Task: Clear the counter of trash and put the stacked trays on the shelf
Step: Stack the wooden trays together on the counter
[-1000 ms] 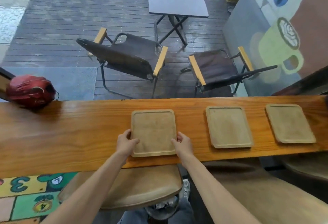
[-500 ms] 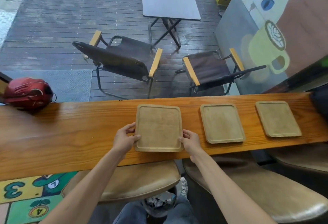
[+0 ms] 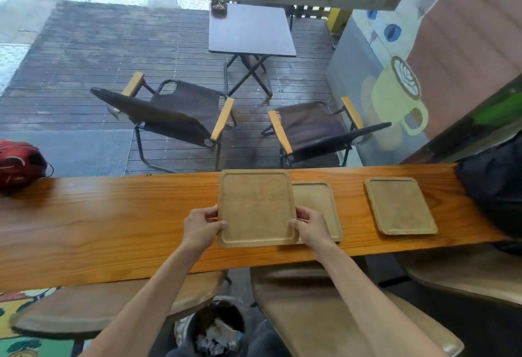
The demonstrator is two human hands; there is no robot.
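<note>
Long wooden counter (image 3: 113, 215), bearing two flat trays (image 3: 319, 206) (image 3: 399, 205) and a red bag (image 3: 19, 163).

Beyond the glass, two black folding chairs (image 3: 180, 115) (image 3: 313, 130) with wooden armrests on dark decking, a square folding table (image 3: 251, 30) behind them. On the wall at right, a painted cat (image 3: 406, 14) and latte mug (image 3: 395, 96). At far left, a red bag (image 3: 18, 160) — at far right, a black bag (image 3: 494, 184). Below, brown stool seats (image 3: 316, 305) and a bin (image 3: 216, 328) holding crumpled paper.
</note>
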